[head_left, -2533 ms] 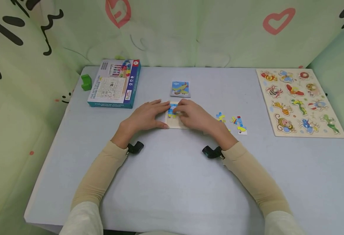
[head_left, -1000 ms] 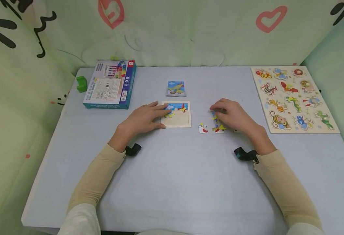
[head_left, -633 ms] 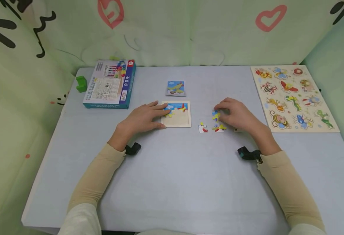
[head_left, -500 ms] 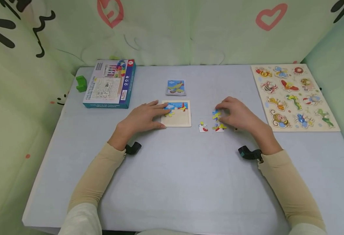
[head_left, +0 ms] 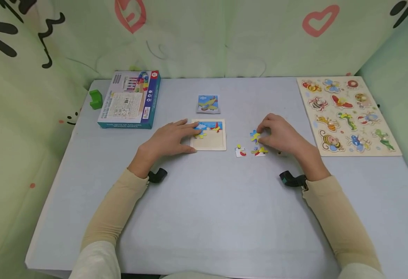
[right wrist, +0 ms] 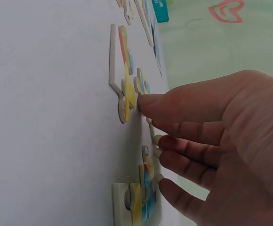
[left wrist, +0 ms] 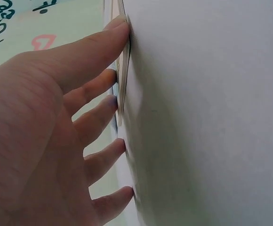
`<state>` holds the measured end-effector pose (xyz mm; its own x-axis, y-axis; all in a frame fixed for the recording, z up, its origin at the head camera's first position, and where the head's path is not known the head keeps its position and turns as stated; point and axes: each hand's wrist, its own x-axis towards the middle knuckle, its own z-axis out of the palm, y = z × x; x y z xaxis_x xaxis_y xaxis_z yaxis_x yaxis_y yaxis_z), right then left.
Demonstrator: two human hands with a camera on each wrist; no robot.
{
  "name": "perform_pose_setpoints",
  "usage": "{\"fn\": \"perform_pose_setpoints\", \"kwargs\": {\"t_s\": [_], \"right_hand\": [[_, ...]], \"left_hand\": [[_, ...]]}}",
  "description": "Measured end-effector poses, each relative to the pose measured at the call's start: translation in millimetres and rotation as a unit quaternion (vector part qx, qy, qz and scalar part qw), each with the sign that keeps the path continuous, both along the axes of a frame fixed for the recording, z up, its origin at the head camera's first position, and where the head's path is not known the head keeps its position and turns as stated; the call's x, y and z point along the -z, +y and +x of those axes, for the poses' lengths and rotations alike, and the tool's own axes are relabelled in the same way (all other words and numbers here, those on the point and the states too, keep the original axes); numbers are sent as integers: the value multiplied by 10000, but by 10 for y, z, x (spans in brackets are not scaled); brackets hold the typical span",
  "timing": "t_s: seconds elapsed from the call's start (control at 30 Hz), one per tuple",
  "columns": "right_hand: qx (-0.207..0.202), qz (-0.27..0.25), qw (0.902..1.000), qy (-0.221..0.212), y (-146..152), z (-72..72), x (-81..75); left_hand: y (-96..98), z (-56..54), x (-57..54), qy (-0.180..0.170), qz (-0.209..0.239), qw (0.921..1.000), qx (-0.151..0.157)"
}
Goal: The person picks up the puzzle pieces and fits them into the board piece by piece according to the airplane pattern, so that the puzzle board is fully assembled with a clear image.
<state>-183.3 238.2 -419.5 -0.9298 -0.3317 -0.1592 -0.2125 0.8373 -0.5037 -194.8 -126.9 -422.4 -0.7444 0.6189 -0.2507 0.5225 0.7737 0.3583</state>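
Note:
A wooden jigsaw tray (head_left: pixel 209 145), with blue sky pieces and a red plane tail along its top, lies mid-table. My left hand (head_left: pixel 169 139) rests on its left side, fingers spread, the thumb (left wrist: pixel 115 35) against its near edge. To the right, my right hand (head_left: pixel 282 135) pinches a blue and yellow jigsaw piece (head_left: pixel 254 135) between thumb (right wrist: pixel 153 104) and fingers, at the table surface. Just below it lies a piece with red and yellow (head_left: pixel 259 151); a white piece with red (head_left: pixel 240 151) is left of that. More pieces (right wrist: pixel 146 193) lie beneath my right hand, mostly hidden in the head view.
An airplane picture card (head_left: pixel 208 104) lies behind the tray. A flat game box (head_left: pixel 130 100) and a green block (head_left: pixel 95 99) stand at the back left. On the right is a wooden insect puzzle board (head_left: pixel 348 116).
My right hand has gone from the tray to the loose pieces on the right. Lately the blue and yellow piece has shifted slightly left in its fingers. My left hand has stayed on the tray.

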Motion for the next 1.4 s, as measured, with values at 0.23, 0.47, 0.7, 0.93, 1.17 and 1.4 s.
{"fn": "perform_pose_setpoints", "kwargs": {"t_s": [0.23,0.47,0.7,0.93,1.17,1.4], "right_hand": [[-44,-75,9997,-213,2,-75,3],[368,-677,9949,-649,7,-49,19],[367,-1202,9899,-651,1,-42,29],[570,-1802,9796,-683,-1,-60,64],[849,-1856,9778,-465,-42,-69,107],[830,-1826,9794,-231,-80,-61,120]], "left_hand": [[-1,-4,27,14,29,10000,-18],[-11,-9,58,64,1,10000,-58],[-22,-16,78,69,3,10000,-45],[-27,-25,94,81,55,9999,-28],[-28,-29,89,92,44,9999,-25],[-25,-15,75,73,60,9999,-50]]}}
